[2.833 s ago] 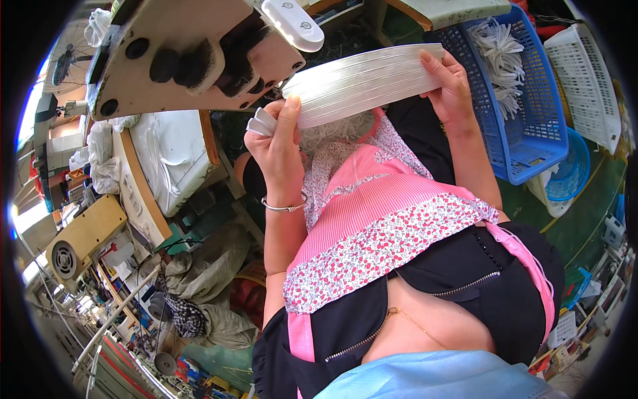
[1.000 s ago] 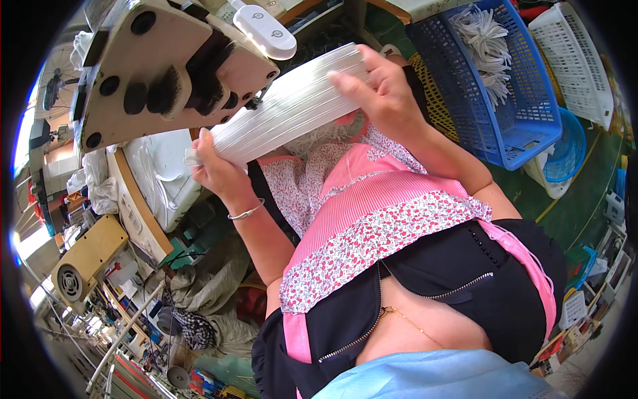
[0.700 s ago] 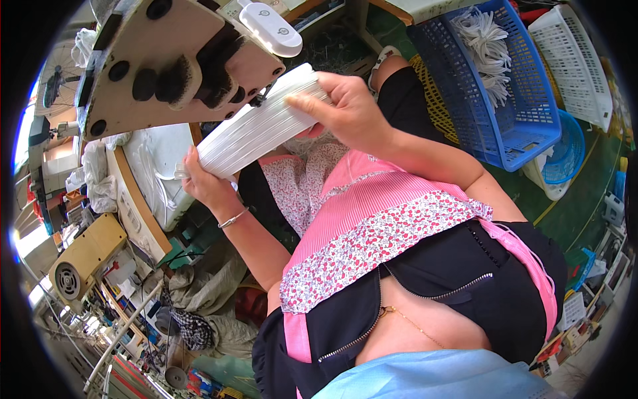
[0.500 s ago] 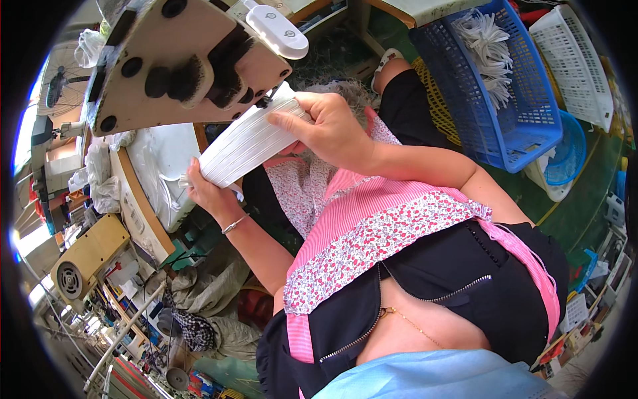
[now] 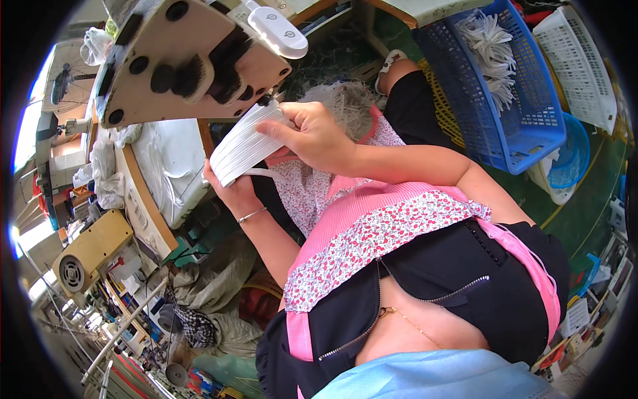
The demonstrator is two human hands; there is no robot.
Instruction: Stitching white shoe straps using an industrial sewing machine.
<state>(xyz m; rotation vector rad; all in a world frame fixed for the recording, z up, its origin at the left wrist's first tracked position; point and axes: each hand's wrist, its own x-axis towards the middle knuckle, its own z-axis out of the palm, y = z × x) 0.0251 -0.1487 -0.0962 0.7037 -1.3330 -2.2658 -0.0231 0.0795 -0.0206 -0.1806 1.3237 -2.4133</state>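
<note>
Both my hands hold a flat bundle of narrow white strips [image 5: 247, 147], which look like fabric tape or elastic, just below a beige machine head [image 5: 143, 86]. My left hand [image 5: 234, 191] grips the lower left end from underneath, its fingers partly hidden. My right hand [image 5: 311, 136] is closed round the upper right end, thumb lying on top of the strips. The bundle bows slightly between the hands. One loose strip [image 5: 266, 174] sticks out to the right below it.
A blue plastic basket [image 5: 531, 123] holding bunched white strips [image 5: 488, 56] stands at the upper right, beside a white basket [image 5: 577, 66]. Behind my right hand lies a heap of white scraps [image 5: 345, 106]. A white-topped table [image 5: 166, 159] is at left, and a white device [image 5: 276, 30] hangs near the machine.
My left hand has moved right and slightly inward, so the bundle looks shorter and more bowed. My right hand has shifted a little left. A loose strip now shows below the bundle.
</note>
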